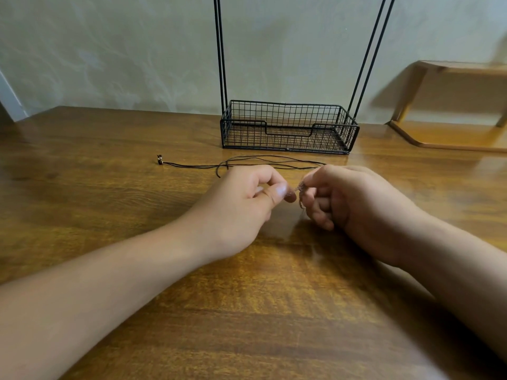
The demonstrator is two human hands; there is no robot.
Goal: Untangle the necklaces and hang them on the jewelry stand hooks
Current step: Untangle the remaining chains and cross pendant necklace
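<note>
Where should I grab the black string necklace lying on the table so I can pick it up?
Pinch the black cord necklace near its small bead end, coming from above on the left. That end lies alone on the table, straight and clear of the loops. The other end runs behind the right hand, and both that hand and the left hand are busy pinching a thin chain.

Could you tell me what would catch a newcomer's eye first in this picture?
Two bare hands meet mid-table, the left hand and right hand pinching a fine chain between them. Behind them a black cord necklace lies on the wooden table, before the black wire jewelry stand.
</note>
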